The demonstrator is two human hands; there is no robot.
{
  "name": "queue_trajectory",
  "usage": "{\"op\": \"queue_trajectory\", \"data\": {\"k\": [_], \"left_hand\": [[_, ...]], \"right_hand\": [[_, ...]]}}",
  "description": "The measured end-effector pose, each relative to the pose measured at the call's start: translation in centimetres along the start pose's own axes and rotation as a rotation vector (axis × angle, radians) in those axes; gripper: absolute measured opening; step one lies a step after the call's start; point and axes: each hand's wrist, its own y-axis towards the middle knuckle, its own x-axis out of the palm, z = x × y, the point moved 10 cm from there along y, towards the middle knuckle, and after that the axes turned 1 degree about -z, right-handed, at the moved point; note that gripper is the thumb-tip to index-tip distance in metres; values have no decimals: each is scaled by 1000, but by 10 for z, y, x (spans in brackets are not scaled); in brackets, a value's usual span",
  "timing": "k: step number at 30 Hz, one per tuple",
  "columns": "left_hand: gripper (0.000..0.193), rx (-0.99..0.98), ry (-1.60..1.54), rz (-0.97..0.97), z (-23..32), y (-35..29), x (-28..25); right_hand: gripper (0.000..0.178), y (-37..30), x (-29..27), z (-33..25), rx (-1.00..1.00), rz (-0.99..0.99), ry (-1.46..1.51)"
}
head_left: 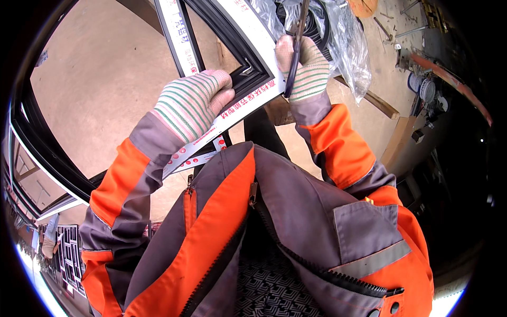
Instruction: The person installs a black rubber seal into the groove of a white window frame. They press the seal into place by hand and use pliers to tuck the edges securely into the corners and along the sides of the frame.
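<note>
A black window frame [257,77], its faces covered in white printed film, lies in front of me with one corner between my hands. My left hand [195,100], in a white knitted glove with green stripes, is closed on the frame's near side just left of that corner. The thumb and fingertips are at the inner black groove; whether they also pinch a seal strip I cannot tell. My right hand [303,68], gloved alike, is closed around a long thin dark tool [297,50] held nearly upright just right of the corner. The tool's exact kind is unclear.
Clear plastic wrapping [351,53] with coiled black strip [320,26] lies beyond my right hand. A wooden bar [377,101] is on the floor to the right, with wire spools [422,87] farther out. More framing [39,193] stands at the left.
</note>
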Motion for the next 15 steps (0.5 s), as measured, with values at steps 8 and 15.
{"op": "queue_trajectory", "data": {"k": [8,15], "left_hand": [[21,-114,-356,41,-7,28,15],[18,-212,-442,56,-17,37,20]], "right_hand": [[34,-1,-3,9,4,28,-43],[33,-1,-2,6,8,14,-49]]}}
